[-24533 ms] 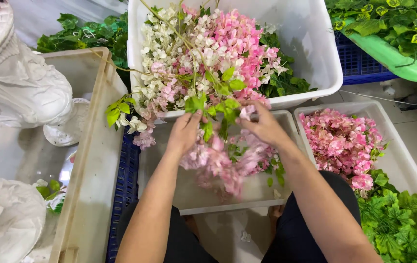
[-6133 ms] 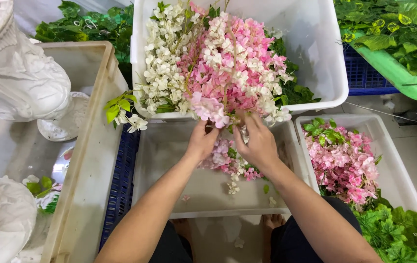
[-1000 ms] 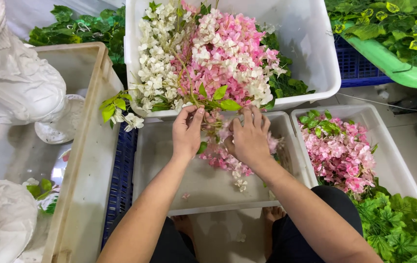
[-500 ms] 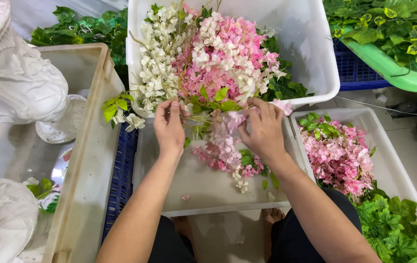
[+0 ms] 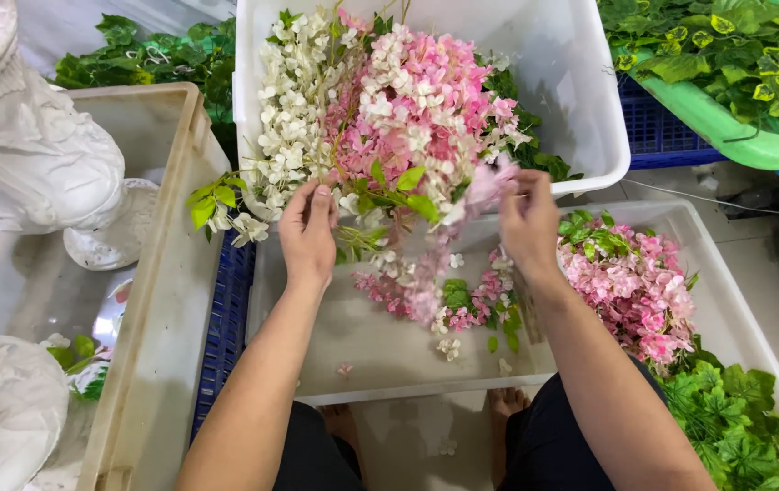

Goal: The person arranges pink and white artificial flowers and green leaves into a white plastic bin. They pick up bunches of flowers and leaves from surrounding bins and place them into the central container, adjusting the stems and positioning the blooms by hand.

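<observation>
the left hand and right hand, apart, each pinch the flower spray, probably light, floppy and best gripped by its stems.

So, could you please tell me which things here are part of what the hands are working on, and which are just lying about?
In hand:
- left hand on the pink and white flower bunch
- right hand pulling a pink flower sprig
- shallow grey tray with loose blossoms
- white tub

Lying about:
- white statue
- beige crate
- green leaf piles
- tray of pink flowers
</observation>
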